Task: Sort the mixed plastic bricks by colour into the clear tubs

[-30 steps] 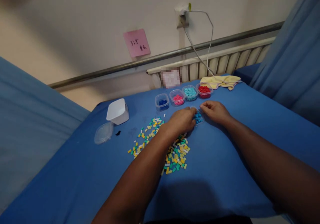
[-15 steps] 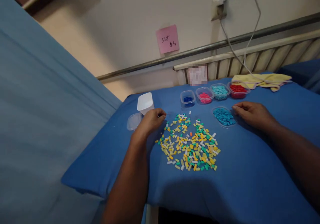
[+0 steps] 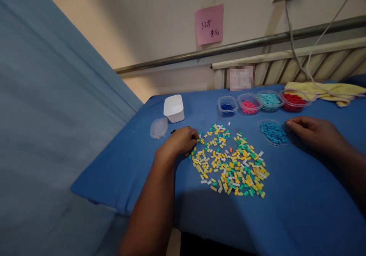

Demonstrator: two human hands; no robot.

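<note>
A loose spread of small building bricks (image 3: pixel 228 164), yellow, green and white with one orange, lies on the blue-covered bed. My left hand (image 3: pixel 183 139) is at the pile's upper left edge, fingers curled together and fingertips down by some bricks; whether one is in them is hidden. Beside its wrist lies a small black piece (image 3: pixel 173 131). My right hand (image 3: pixel 317 134) rests at the right rim of a shallow clear tray of blue bricks (image 3: pixel 273 132). Its thumb and forefinger are pinched together, and I cannot make out anything between them.
Behind the pile stand clear tubs of dark blue (image 3: pixel 227 107), pink (image 3: pixel 249 106), light turquoise (image 3: pixel 269 100) and red bricks (image 3: pixel 294 100). A white tub (image 3: pixel 174 109) and a clear lid (image 3: pixel 159 128) are at left. A yellow cloth (image 3: pixel 328 91) and cable (image 3: pixel 291 42) lie back right.
My left hand has moved down and nearer, from above the pile's left edge to the bricks there, uncovering the black piece. The right hand stays by the tray. The view has shifted.
</note>
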